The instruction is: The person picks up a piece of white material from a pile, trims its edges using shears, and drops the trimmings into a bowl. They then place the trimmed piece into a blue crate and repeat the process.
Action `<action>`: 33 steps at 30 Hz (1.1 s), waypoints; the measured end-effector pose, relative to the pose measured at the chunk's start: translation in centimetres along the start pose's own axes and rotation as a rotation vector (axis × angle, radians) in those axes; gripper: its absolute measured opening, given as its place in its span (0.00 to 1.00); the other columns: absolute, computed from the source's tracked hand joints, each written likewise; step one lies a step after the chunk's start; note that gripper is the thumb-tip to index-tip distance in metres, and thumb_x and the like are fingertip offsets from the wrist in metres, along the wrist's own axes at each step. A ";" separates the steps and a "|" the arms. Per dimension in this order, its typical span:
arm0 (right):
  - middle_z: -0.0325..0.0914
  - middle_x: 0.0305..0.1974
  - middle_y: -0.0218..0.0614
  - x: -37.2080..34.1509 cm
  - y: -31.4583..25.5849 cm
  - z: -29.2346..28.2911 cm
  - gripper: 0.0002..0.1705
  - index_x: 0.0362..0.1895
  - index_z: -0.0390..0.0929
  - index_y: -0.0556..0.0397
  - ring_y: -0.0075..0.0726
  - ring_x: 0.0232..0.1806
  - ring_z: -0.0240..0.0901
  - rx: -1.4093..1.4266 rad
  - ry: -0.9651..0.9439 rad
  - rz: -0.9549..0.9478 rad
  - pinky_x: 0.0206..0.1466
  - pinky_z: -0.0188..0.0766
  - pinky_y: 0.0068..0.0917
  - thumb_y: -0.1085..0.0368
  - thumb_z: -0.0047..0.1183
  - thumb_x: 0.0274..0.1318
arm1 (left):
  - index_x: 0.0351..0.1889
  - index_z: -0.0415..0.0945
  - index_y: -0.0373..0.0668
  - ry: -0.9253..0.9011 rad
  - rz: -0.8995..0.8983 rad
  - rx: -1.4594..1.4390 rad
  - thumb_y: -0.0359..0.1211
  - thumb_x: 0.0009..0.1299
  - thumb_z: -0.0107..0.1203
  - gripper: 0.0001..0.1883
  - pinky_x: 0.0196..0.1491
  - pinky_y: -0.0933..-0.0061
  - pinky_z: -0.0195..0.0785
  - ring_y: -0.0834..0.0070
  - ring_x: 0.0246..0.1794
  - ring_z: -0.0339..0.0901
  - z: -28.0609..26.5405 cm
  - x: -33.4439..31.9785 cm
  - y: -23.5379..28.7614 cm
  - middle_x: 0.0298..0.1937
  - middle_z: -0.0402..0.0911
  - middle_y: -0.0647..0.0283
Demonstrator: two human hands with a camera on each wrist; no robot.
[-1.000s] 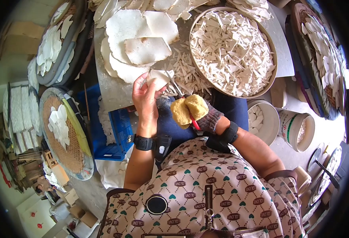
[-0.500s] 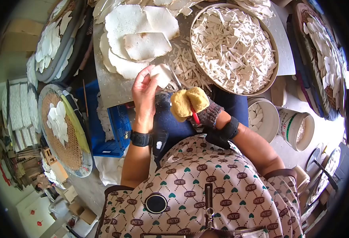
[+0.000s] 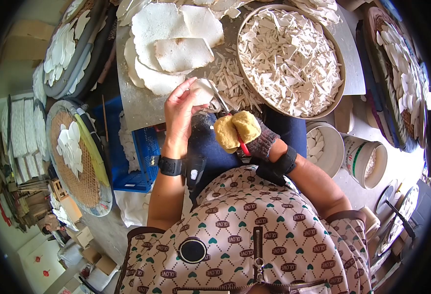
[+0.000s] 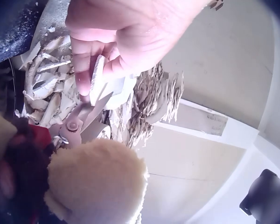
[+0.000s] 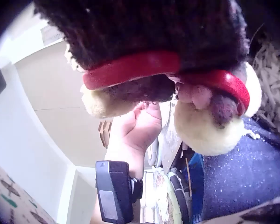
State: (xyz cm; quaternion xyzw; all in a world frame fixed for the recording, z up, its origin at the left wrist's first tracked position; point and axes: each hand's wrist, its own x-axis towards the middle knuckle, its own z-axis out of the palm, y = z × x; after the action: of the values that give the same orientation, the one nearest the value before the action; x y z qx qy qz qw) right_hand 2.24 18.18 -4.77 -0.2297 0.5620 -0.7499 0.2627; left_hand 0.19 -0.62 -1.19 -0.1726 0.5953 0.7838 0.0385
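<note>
My left hand [image 3: 178, 115] pinches a small flat white piece [image 3: 203, 92] between thumb and fingers. In the left wrist view the piece [image 4: 98, 80] stands nearly edge-on, right at the scissor blades. My right hand [image 3: 265, 139], in a dark knitted fingerless glove, grips scissors [image 3: 219, 98] with red handles. Yellow foam padding [image 3: 237, 130] wraps the handles and covers much of the fingers from above. From the left wrist, the scissors' pivot [image 4: 73, 126] shows, with the blades parted near my left fingertips. The right wrist view shows the red handles [image 5: 135, 67] around the gloved fingers.
Large white sheets [image 3: 159, 36] lie on the metal table [image 3: 144, 105]. Offcuts [image 3: 228, 78] are heaped beside a round tray [image 3: 344, 73] full of slivers. Buckets [image 3: 343, 147] stand at right, a blue crate [image 3: 149, 147] at left. Round woven trays [image 3: 58, 147] hold white pieces.
The left hand has turned slightly, and the white piece has shifted a little to the right. The scissors and padded handles have moved slightly right with the right hand.
</note>
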 end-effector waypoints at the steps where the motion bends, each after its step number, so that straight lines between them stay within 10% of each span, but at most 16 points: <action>1: 0.79 0.27 0.39 -0.1 0.2 0.0 0.14 0.34 0.77 0.57 0.35 0.29 0.75 -0.058 0.004 -0.018 0.33 0.69 0.27 0.61 0.44 0.58 | 0.57 0.66 0.32 0.001 -0.014 0.004 0.27 0.65 0.52 0.21 0.38 0.74 0.76 0.70 0.38 0.79 -0.2 0.0 0.0 0.45 0.77 0.54; 13: 0.79 0.30 0.40 0.0 0.4 0.4 0.11 0.35 0.77 0.56 0.35 0.32 0.76 -0.194 0.010 -0.138 0.35 0.70 0.27 0.62 0.46 0.57 | 0.50 0.68 0.32 -0.097 -0.041 0.126 0.26 0.65 0.52 0.16 0.36 0.75 0.76 0.73 0.36 0.79 -1.2 0.0 0.6 0.40 0.79 0.56; 22: 0.79 0.29 0.36 0.1 -1.1 0.5 0.12 0.34 0.77 0.57 0.29 0.30 0.75 0.406 -0.040 0.312 0.34 0.70 0.27 0.60 0.52 0.54 | 0.49 0.68 0.33 0.016 0.095 0.053 0.28 0.66 0.52 0.15 0.36 0.78 0.73 0.73 0.32 0.78 -1.0 -0.5 -0.5 0.39 0.79 0.56; 24: 0.79 0.29 0.37 0.1 -1.4 0.0 0.11 0.34 0.77 0.57 0.29 0.30 0.75 -0.029 -0.100 0.038 0.34 0.70 0.27 0.61 0.54 0.51 | 0.48 0.69 0.33 -0.045 0.048 0.050 0.28 0.65 0.52 0.14 0.36 0.78 0.74 0.73 0.30 0.79 -1.6 -0.1 0.1 0.37 0.79 0.57; 28: 0.78 0.30 0.39 -0.8 -2.3 0.7 0.14 0.34 0.76 0.55 0.36 0.30 0.75 0.041 0.046 0.237 0.34 0.71 0.27 0.63 0.60 0.42 | 0.47 0.69 0.33 -0.044 -0.065 0.061 0.27 0.65 0.52 0.13 0.35 0.77 0.73 0.72 0.31 0.79 -2.1 -0.3 0.7 0.36 0.79 0.57; 33: 0.78 0.32 0.36 -0.8 -0.6 0.1 0.15 0.33 0.76 0.54 0.37 0.34 0.75 -0.743 -0.240 -0.032 0.38 0.71 0.29 0.64 0.63 0.39 | 0.46 0.68 0.32 -0.062 -0.013 0.138 0.29 0.65 0.53 0.14 0.35 0.74 0.73 0.69 0.32 0.79 -5.1 -2.1 0.9 0.36 0.78 0.55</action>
State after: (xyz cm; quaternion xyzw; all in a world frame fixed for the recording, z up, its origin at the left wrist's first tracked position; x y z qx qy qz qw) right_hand 2.80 18.74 -4.22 -0.4040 0.7570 -0.4669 0.2140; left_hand 3.08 -5.45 -0.86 -0.1490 0.6453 0.7456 0.0741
